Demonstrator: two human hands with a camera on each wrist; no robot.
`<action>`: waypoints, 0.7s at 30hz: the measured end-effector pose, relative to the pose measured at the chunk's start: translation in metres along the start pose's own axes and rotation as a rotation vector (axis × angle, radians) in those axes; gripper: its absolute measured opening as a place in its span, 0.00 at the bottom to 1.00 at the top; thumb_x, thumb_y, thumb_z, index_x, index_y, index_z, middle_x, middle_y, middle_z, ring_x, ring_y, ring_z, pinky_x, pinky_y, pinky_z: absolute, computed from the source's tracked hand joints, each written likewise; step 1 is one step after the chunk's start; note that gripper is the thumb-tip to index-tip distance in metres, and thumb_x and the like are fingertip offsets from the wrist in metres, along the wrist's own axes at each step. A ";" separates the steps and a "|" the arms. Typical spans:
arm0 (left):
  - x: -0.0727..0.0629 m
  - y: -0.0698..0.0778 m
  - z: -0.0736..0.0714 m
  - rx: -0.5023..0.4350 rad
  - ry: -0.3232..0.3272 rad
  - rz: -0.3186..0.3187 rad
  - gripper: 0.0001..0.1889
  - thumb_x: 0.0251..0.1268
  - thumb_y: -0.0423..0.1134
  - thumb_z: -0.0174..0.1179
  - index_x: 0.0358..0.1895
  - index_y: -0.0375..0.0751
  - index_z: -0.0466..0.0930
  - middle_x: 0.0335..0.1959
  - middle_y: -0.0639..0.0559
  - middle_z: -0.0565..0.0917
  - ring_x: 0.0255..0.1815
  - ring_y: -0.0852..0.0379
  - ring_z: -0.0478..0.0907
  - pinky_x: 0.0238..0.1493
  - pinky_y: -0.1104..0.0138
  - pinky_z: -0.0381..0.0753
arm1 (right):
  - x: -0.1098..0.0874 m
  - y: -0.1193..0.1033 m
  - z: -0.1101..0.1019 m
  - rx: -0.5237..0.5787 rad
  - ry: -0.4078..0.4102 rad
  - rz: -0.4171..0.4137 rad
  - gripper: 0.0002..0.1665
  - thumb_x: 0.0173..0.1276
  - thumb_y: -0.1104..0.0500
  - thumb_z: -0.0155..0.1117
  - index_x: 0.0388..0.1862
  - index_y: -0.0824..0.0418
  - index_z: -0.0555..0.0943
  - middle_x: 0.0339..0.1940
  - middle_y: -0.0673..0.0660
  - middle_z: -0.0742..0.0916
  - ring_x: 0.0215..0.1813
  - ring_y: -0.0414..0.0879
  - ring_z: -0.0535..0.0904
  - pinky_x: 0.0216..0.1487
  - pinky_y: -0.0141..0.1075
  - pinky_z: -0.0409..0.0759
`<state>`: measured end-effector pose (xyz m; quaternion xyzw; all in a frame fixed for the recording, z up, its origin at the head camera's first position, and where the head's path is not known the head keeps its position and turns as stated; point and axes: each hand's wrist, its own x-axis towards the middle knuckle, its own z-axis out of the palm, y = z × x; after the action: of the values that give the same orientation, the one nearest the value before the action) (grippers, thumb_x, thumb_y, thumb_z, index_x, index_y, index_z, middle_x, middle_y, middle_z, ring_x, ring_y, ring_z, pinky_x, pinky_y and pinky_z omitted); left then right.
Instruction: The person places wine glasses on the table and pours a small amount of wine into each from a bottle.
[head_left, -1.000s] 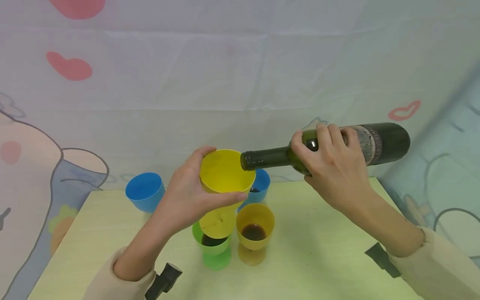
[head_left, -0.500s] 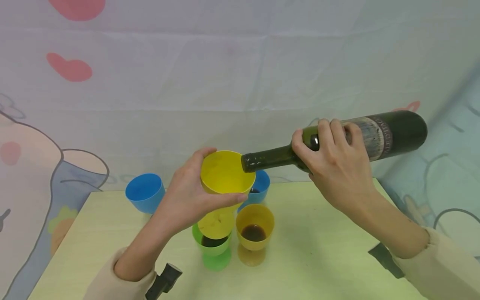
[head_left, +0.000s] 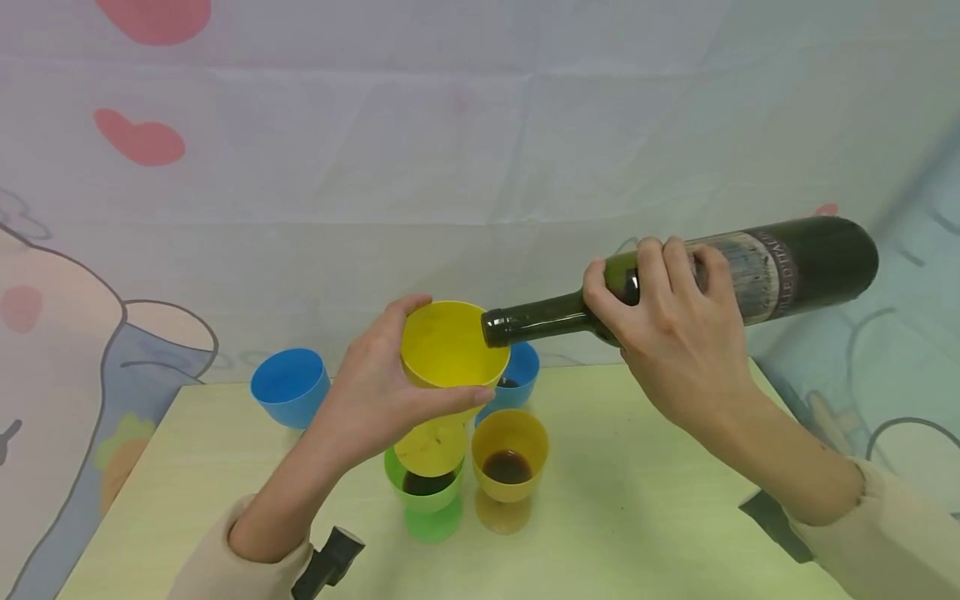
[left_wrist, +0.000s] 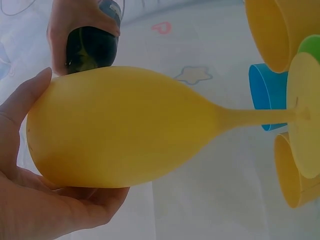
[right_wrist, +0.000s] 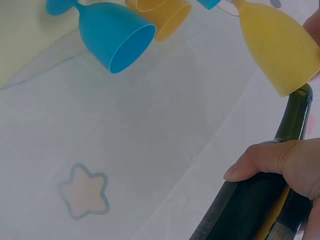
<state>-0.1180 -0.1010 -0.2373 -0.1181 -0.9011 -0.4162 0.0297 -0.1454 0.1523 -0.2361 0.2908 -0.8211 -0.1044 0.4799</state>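
Note:
My left hand (head_left: 378, 383) grips the bowl of a yellow plastic goblet (head_left: 450, 346), raised over the table with its mouth leaning toward me. The inside of the bowl shows plain yellow in the head view. Its stem and round foot (left_wrist: 300, 115) show in the left wrist view. With my right hand (head_left: 678, 333) I hold a green glass wine bottle (head_left: 757, 267) around its shoulder, base higher than its mouth. The bottle's mouth overlaps the goblet's right rim. No stream of liquid shows between them.
On the pale table (head_left: 645, 500) below stand a green goblet (head_left: 427, 496) and an orange goblet (head_left: 510, 458), both with dark liquid. Behind them is a blue goblet (head_left: 525, 371), partly hidden. Another blue goblet (head_left: 291, 387) stands left, behind my forearm. A printed cloth (head_left: 360, 167) hangs at the back.
The bottle's base has risen and swung to the right, so the bottle tilts more steeply. Its mouth stays by the goblet's rim, and my left hand holds almost still.

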 end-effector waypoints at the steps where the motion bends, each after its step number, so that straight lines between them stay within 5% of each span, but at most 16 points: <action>1: 0.000 0.000 0.000 0.001 0.000 -0.001 0.50 0.39 0.56 0.71 0.66 0.40 0.56 0.61 0.46 0.67 0.53 0.47 0.68 0.47 0.54 0.74 | 0.000 0.000 -0.001 -0.001 -0.003 0.002 0.27 0.48 0.71 0.65 0.49 0.61 0.70 0.38 0.74 0.73 0.40 0.67 0.69 0.41 0.57 0.68; 21: 0.002 -0.002 0.002 0.006 0.013 0.026 0.49 0.39 0.53 0.72 0.66 0.39 0.56 0.59 0.45 0.69 0.51 0.48 0.70 0.45 0.56 0.76 | 0.000 -0.002 -0.006 -0.003 0.009 0.013 0.28 0.47 0.73 0.63 0.48 0.60 0.70 0.38 0.74 0.72 0.43 0.68 0.68 0.42 0.58 0.66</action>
<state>-0.1201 -0.1006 -0.2397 -0.1271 -0.9005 -0.4137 0.0414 -0.1394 0.1509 -0.2336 0.2852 -0.8208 -0.1010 0.4846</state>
